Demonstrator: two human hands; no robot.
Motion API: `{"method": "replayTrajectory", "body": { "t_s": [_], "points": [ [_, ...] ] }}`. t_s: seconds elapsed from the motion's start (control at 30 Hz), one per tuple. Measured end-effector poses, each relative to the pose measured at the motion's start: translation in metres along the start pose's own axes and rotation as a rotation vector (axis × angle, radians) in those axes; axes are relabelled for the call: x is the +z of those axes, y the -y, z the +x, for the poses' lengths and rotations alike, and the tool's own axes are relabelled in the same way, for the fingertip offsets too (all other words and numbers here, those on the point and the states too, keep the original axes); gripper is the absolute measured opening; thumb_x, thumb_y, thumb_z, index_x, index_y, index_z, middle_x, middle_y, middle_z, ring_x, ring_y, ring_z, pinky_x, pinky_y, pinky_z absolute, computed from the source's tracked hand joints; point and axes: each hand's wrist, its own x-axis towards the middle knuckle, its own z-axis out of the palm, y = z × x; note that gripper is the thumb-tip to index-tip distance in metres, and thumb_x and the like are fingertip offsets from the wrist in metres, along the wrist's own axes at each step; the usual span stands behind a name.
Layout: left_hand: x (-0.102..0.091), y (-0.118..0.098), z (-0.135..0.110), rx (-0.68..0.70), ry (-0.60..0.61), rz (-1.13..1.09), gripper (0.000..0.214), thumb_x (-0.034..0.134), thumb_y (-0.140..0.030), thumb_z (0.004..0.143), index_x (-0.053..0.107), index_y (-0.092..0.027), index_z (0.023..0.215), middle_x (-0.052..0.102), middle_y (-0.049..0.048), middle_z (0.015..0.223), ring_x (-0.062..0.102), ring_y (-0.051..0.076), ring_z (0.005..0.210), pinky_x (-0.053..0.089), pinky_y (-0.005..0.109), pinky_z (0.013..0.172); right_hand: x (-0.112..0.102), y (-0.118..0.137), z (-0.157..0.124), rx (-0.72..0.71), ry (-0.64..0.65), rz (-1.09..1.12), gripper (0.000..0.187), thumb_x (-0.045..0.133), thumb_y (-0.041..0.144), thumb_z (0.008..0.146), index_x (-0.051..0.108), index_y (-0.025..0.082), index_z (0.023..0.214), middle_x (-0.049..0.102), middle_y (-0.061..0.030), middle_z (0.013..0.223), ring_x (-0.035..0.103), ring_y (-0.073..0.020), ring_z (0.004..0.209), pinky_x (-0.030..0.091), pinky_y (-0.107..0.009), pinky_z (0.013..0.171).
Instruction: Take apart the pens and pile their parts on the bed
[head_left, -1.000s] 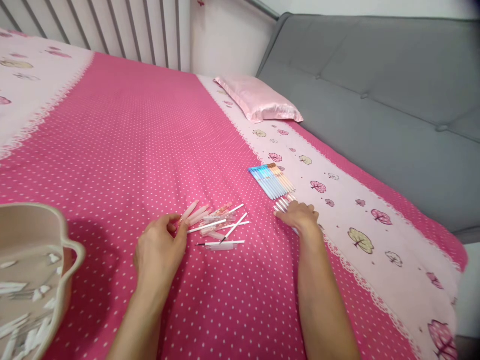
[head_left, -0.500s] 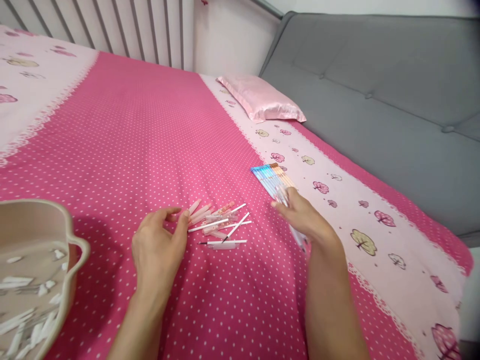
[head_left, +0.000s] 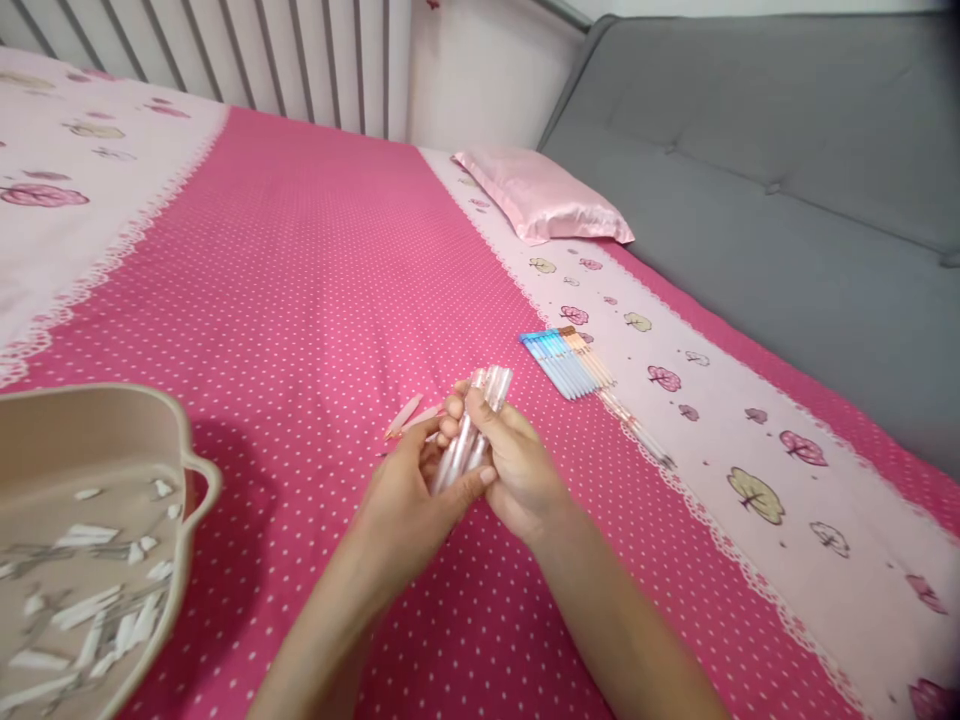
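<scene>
Both my hands meet above the pink dotted bedspread [head_left: 300,280]. My right hand [head_left: 517,470] is closed around a small bunch of clear pen barrels [head_left: 472,420] that stick up and to the right. My left hand [head_left: 409,495] touches the bunch's lower end with thumb and fingers curled about it. Behind the hands a few pink pen parts [head_left: 409,412] lie on the spread, the rest of that pile hidden. A neat row of blue and orange pens [head_left: 566,360] lies to the right, with clear pens [head_left: 637,430] trailing from it.
A beige handled basket [head_left: 191,470] at lower left holds several white pen pieces. A pink satin pillow [head_left: 544,195] lies at the back. A grey padded sofa back [head_left: 750,180] runs along the right. White slatted headboard [head_left: 300,60] stands behind.
My right hand picked up clear pens from beside the coloured row and carried them left to the middle. My left hand left the loose pile and rose to meet it.
</scene>
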Motion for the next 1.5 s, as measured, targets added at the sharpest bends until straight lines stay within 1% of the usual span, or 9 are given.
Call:
{"method": "replayTrajectory", "body": {
  "t_s": [0.1,0.23,0.47,0.63,0.77,0.87,1.07,1.23,1.5],
  "points": [
    [-0.003,0.003,-0.001,0.018,0.055,0.016,0.03,0.063,-0.028,0.069,0.058,-0.019,0.098,0.064,0.0036,0.082,0.06,0.016,0.071,0.048,0.028,0.063,0.001,0.0,-0.002,-0.063,0.032,-0.035,0.013,0.061,0.033,0.078,0.058,0.021,0.08,0.058,0.0035,0.073,0.057,-0.007,0.07,0.049,-0.019,0.069],
    [-0.01,0.004,-0.001,-0.004,0.137,0.051,0.016,0.061,-0.033,0.071,0.058,-0.018,0.067,0.05,-0.0033,0.049,0.041,0.008,0.041,0.031,0.021,0.04,-0.005,0.004,-0.001,-0.074,0.012,-0.266,0.021,0.056,0.04,0.08,0.059,0.022,0.091,0.063,0.0007,0.081,0.06,-0.0092,0.071,0.05,-0.02,0.064],
    [-0.015,0.001,0.005,0.001,0.005,-0.011,0.023,0.069,-0.035,0.066,0.056,-0.016,0.062,0.046,-0.0055,0.045,0.035,0.005,0.039,0.025,0.018,0.037,-0.016,0.018,-0.001,0.05,-0.019,-0.619,0.023,0.063,0.039,0.074,0.059,0.017,0.081,0.06,0.0012,0.067,0.055,-0.0086,0.053,0.044,-0.019,0.044],
    [-0.017,0.004,0.006,-0.031,-0.014,-0.033,0.025,0.07,-0.038,0.065,0.06,-0.015,0.068,0.052,-0.004,0.048,0.041,0.006,0.042,0.029,0.017,0.04,-0.019,0.027,0.0,-0.019,-0.079,-0.563,0.022,0.071,0.032,0.067,0.06,0.014,0.074,0.061,0.002,0.061,0.056,-0.0067,0.053,0.047,-0.019,0.051],
    [-0.023,0.006,0.009,-0.084,-0.167,-0.108,0.029,0.07,-0.04,0.064,0.059,-0.013,0.067,0.052,-0.0038,0.045,0.04,0.005,0.039,0.026,0.016,0.037,-0.024,0.036,0.004,-0.129,-0.206,-0.451,0.021,0.072,0.029,0.066,0.061,0.014,0.074,0.061,0.0031,0.059,0.057,-0.0053,0.054,0.048,-0.016,0.055],
    [-0.024,0.005,0.011,-0.067,-0.256,-0.219,0.03,0.078,-0.031,0.054,0.06,-0.013,0.07,0.054,-0.0052,0.047,0.041,0.003,0.038,0.027,0.014,0.036,-0.025,0.037,0.005,-0.141,-0.254,-0.371,0.022,0.074,0.028,0.063,0.062,0.013,0.074,0.063,0.0027,0.06,0.059,-0.0056,0.056,0.05,-0.015,0.056],
    [-0.021,0.005,0.013,0.053,-0.325,-0.295,0.034,0.081,-0.02,0.046,0.064,-0.013,0.075,0.06,-0.0047,0.056,0.046,0.003,0.043,0.036,0.013,0.04,-0.021,0.03,0.006,-0.105,-0.239,-0.316,0.024,0.077,0.028,0.059,0.062,0.013,0.071,0.064,0.002,0.059,0.061,-0.0058,0.055,0.051,-0.013,0.054],
    [-0.022,0.006,0.011,0.086,-0.383,-0.234,0.027,0.079,-0.022,0.051,0.066,-0.013,0.073,0.053,-0.0068,0.047,0.04,0.002,0.039,0.032,0.012,0.036,-0.018,0.028,0.006,-0.055,-0.246,-0.3,0.024,0.078,0.028,0.057,0.064,0.012,0.068,0.066,0.0005,0.058,0.061,-0.0058,0.052,0.051,-0.012,0.052],
    [-0.018,0.002,0.007,0.134,-0.46,-0.09,0.024,0.075,-0.026,0.057,0.07,-0.014,0.078,0.055,-0.0048,0.043,0.046,0.005,0.041,0.036,0.014,0.039,-0.022,0.026,0.007,-0.007,-0.185,-0.315,0.02,0.075,0.03,0.061,0.068,0.012,0.066,0.066,-0.0008,0.057,0.059,-0.0046,0.047,0.049,-0.011,0.049]
  ]
}}
